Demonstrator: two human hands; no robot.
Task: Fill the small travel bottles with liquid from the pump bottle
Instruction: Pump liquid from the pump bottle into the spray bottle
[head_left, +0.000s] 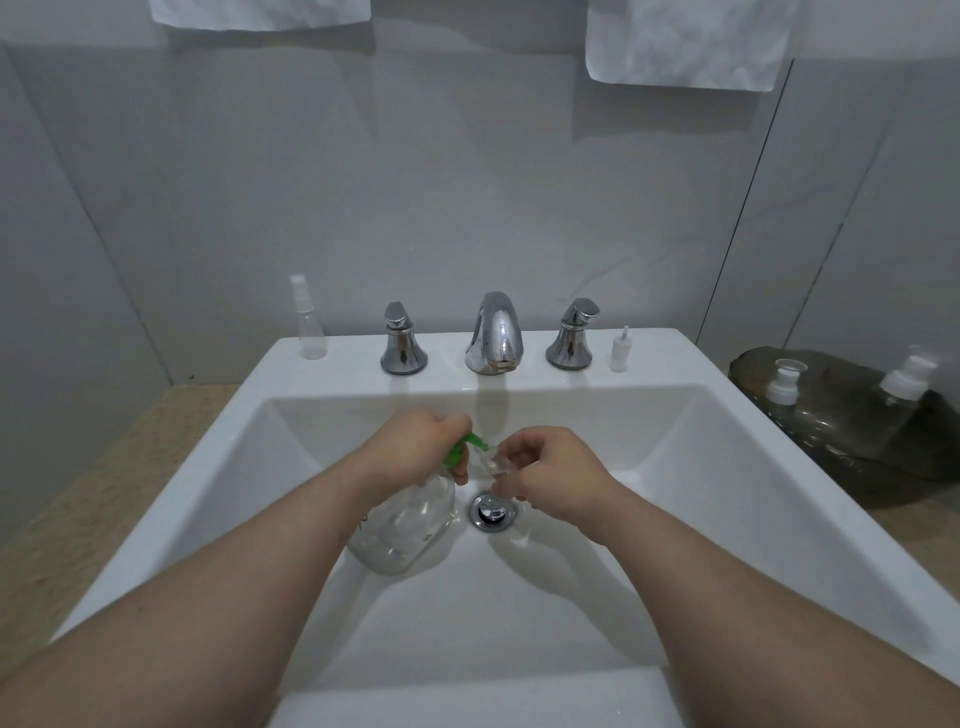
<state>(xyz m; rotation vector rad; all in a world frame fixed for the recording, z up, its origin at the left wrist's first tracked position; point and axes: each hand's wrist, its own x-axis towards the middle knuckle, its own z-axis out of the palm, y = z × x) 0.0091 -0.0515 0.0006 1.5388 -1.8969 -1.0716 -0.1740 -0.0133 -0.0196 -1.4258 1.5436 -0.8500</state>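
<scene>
Mid-fill, by my reading. Left hand (415, 447): grip wrapped round the green pump head, tilting the pump bottle (405, 525) over the sink (727, 467), near the drain (492, 512). Right hand (550, 473): grip pinching one small travel bottle (496, 462) at the nozzle; I cannot tell its level.

Count:
- Pump bottles: one.
- Small bottles: four.
  - One in hand.
  - One spray bottle (310, 322), seemingly empty, on the sink ledge.
  - Two white-topped bottles (783, 389) on a dark pouch (841, 431) on the table.

Likely three left.

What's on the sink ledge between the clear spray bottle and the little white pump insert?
In the head view, three chrome fittings: the left tap handle, the spout, then the right tap handle.
</scene>
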